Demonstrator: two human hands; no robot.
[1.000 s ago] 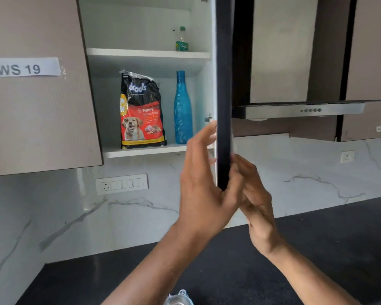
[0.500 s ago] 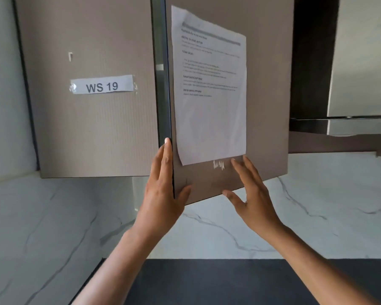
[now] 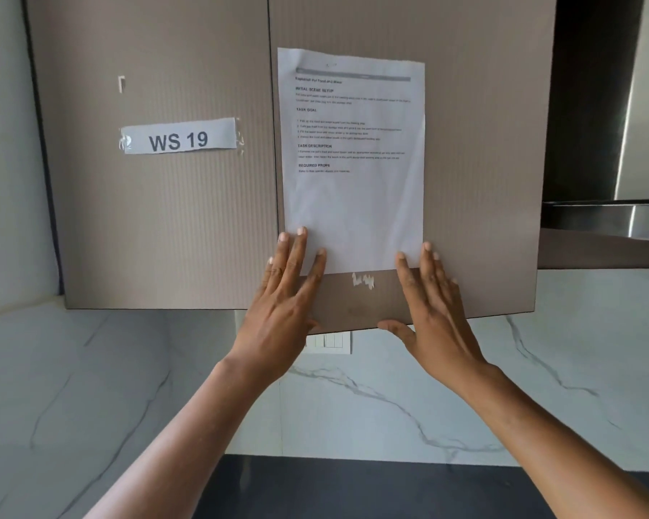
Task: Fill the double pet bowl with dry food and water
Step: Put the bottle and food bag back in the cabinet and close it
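Up at the wall cupboard, the right-hand door [image 3: 405, 151] is now shut flush, where a second ago it was swung out edge-on and half a second ago still ajar. Both hands are flat against its lower edge: left hand [image 3: 285, 294] and right hand [image 3: 433, 309], each grip spread wide with nothing pinched, fingertips just overlapping the bottom corners of the taped instruction sheet [image 3: 353, 162]. The neighbouring door carries the WS 19 label [image 3: 178, 138].

So what does that mean? The dog food bag and blue bottle that were sitting on the shelf a second ago are closed away behind that door again, out of sight. My guess is the filling part is done and this is putting-away, or else they shut it without taking anything, can't say which from here.

As for the double pet bowl itself, it's not in view at all right now. Only a strip of the dark table [image 3: 353, 488] shows at the bottom, under the marble backsplash [image 3: 353, 406] and its switch plate [image 3: 332, 342].
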